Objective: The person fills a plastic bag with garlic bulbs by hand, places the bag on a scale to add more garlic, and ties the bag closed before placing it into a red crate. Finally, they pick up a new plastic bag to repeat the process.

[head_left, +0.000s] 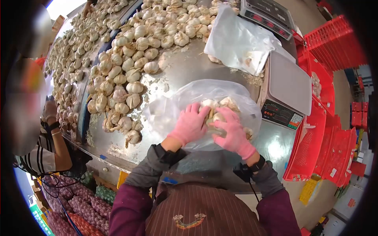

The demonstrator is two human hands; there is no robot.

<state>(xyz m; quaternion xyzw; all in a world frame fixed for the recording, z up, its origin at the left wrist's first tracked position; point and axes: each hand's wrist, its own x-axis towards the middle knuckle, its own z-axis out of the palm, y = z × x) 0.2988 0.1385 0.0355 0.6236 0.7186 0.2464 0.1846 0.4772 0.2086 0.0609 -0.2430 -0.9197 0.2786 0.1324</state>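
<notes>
A clear plastic bag (232,89) lies on the metal table in front of me, with several garlic bulbs (230,103) in its right part. My left hand (189,124), in a pink glove, is closed against the left side of these bulbs, its fingers pointing away from me. From the right, my right hand (233,133), also gloved in pink, curls its fingers around a bulb between the two hands. Parts of the bulbs are hidden under my fingers. Whether a layer of plastic lies between gloves and garlic is hard to see.
Loose garlic (130,74) is heaped at the left and back. A scale (289,84) stands at the right, another scale (267,15) behind it. White plastic bags (236,39) lie nearby. Red crates (311,149) line the right side. At the left is another person's arm (59,145).
</notes>
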